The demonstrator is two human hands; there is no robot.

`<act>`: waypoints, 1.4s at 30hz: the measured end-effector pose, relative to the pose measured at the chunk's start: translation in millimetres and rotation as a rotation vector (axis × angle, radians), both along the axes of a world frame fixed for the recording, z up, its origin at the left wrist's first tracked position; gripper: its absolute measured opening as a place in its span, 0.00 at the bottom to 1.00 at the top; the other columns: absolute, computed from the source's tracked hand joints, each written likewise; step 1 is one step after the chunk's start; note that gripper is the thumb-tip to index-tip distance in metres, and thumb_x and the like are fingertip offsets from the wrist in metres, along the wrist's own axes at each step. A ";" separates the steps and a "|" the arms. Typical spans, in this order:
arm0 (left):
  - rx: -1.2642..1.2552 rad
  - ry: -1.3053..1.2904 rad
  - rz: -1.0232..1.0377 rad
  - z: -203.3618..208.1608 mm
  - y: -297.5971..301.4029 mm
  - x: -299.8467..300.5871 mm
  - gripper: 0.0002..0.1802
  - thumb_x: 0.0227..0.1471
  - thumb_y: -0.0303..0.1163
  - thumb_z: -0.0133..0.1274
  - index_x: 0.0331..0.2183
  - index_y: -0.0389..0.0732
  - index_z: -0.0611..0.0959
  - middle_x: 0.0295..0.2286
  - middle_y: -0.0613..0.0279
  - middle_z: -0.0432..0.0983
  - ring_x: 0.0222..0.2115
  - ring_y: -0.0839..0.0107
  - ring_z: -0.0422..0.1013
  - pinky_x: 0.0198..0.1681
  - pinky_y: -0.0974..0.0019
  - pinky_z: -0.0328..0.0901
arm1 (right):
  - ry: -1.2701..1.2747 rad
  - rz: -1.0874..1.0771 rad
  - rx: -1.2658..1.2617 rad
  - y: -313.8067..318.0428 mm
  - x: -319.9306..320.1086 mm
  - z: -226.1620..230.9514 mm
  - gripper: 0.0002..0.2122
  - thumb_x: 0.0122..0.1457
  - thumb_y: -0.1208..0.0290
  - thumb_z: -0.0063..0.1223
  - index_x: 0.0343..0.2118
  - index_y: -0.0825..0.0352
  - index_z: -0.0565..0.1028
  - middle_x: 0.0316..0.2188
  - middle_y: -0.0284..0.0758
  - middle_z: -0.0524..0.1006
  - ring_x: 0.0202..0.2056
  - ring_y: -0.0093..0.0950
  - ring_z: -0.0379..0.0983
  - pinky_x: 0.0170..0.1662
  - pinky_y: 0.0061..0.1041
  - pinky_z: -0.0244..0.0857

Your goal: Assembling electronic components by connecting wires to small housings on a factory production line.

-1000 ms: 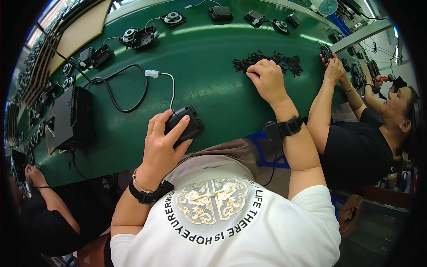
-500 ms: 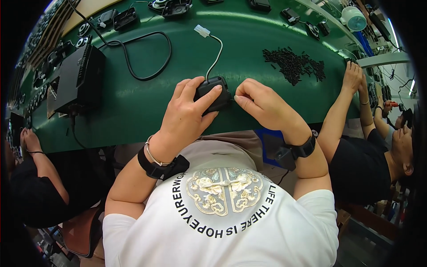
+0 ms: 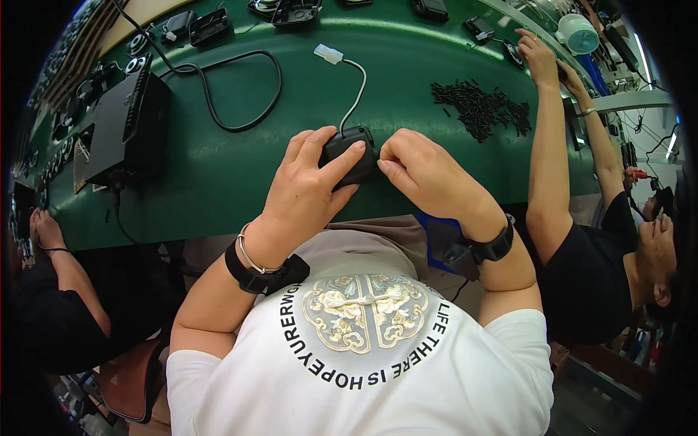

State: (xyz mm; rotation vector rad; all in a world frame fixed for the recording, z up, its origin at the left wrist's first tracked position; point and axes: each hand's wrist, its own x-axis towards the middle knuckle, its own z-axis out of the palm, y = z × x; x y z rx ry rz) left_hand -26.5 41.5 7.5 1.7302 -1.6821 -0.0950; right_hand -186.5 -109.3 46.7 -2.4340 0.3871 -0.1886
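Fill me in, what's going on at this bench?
The person's left hand grips a black, boxy plastic housing over the green tabletop; a pale cable with a white block connector runs from it. The right hand is pinched close to the housing's right side; anything held there can't be made out. A heap of small black stick-like pieces lies beyond, to the right.

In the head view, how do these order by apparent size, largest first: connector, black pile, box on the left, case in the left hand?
1. Box
2. Black pile, counting its whole spread
3. Case, partly covered by the left hand
4. Connector
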 end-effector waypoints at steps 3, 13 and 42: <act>0.006 0.012 0.000 0.8 -2.2 -1.8 0.34 0.35 0.26 0.68 0.50 0.47 0.80 0.49 0.43 0.68 0.48 0.46 0.66 0.50 0.53 0.67 | -0.053 -0.005 -0.075 1.3 -0.2 -7.9 0.06 0.59 0.73 0.53 0.31 0.69 0.70 0.28 0.40 0.70 0.32 0.40 0.68 0.37 0.35 0.64; 0.029 -0.012 0.020 1.7 -0.5 0.6 0.34 0.35 0.26 0.68 0.49 0.47 0.80 0.49 0.44 0.68 0.48 0.45 0.66 0.50 0.52 0.67 | -0.151 -0.404 0.009 -38.4 -26.4 -12.9 0.08 0.55 0.73 0.59 0.35 0.69 0.74 0.29 0.39 0.73 0.29 0.37 0.72 0.33 0.32 0.67; 0.070 0.030 -0.017 -9.8 -0.2 18.8 0.34 0.31 0.38 0.71 0.47 0.60 0.83 0.48 0.62 0.71 0.53 0.57 0.63 0.63 0.40 0.50 | -0.099 0.113 -0.441 39.1 21.0 3.3 0.04 0.53 0.74 0.57 0.29 0.65 0.73 0.42 0.37 0.69 0.46 0.38 0.64 0.51 0.38 0.55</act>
